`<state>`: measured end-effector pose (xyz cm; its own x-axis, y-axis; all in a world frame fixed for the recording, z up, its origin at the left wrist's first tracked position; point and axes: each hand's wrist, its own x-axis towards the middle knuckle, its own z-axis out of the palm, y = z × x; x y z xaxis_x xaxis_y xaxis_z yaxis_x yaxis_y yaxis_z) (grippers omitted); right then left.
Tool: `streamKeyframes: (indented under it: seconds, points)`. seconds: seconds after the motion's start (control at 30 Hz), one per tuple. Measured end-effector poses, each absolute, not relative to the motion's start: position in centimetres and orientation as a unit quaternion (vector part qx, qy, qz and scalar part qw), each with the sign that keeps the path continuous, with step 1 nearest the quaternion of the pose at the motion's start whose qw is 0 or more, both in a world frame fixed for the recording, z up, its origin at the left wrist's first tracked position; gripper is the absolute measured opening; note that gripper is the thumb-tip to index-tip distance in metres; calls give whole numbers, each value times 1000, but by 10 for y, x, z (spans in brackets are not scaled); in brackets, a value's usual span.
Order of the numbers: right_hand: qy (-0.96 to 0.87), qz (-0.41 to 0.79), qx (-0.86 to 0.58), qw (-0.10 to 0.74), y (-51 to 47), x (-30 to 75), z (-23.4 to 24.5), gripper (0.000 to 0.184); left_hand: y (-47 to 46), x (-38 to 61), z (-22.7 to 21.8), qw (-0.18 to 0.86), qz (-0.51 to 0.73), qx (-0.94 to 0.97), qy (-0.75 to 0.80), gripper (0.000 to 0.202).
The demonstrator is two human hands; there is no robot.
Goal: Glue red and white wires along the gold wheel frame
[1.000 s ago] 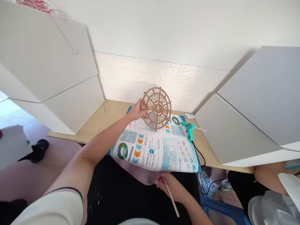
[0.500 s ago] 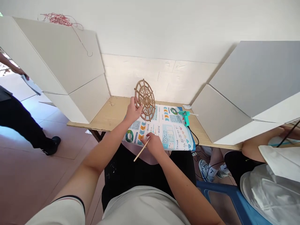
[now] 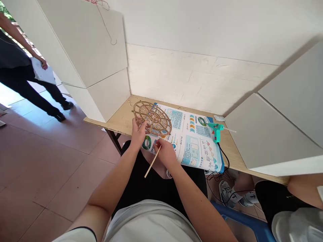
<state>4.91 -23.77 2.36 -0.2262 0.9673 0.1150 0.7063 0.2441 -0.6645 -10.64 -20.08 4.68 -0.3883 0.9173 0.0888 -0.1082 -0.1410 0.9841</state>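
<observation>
"Where's the round brown lattice [image 3: 158,117]?"
"At the left, over the printed sheet [image 3: 188,137] and bare wooden tabletop [image 3: 118,119], spoked like a wheel. The left hand [image 3: 138,133] grips its near left rim."
"And the right hand [image 3: 166,153]?"
"Nearer, fingers closed around a slim, pale stick [image 3: 152,163]."
"Far right?"
"A teal glue gun [image 3: 216,130], plastic-looking."

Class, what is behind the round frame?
Through the frame show parts of the printed sheet and wooden table; whatever its bars and the left hand cover cannot be seen.
</observation>
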Motion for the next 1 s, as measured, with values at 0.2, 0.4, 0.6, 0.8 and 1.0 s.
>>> streamKeyframes:
  seconds: [0.2, 0.4, 0.6, 0.8, 1.0]
  points:
    - [-715, 144, -529, 435, -225, 69, 48, 35, -212, -112, 72, 490, 639, 375, 458, 41]
    - [-718, 139, -507, 457, -151, 98, 92, 23, -158, -106, 144, 422, 528, 572, 463, 23]
    - [-675, 206, -541, 458, -97, 120, 109, 27, -96, -95, 164, 339, 458, 672, 473, 30]
    - [-597, 311, -573, 467, -103, 129, 94, 33, -133, -97, 90, 207, 323, 795, 470, 30]
    - [-504, 410, -580, 492, -134, 131, 71, 28, -178, -100, 44, 191, 262, 819, 473, 32]
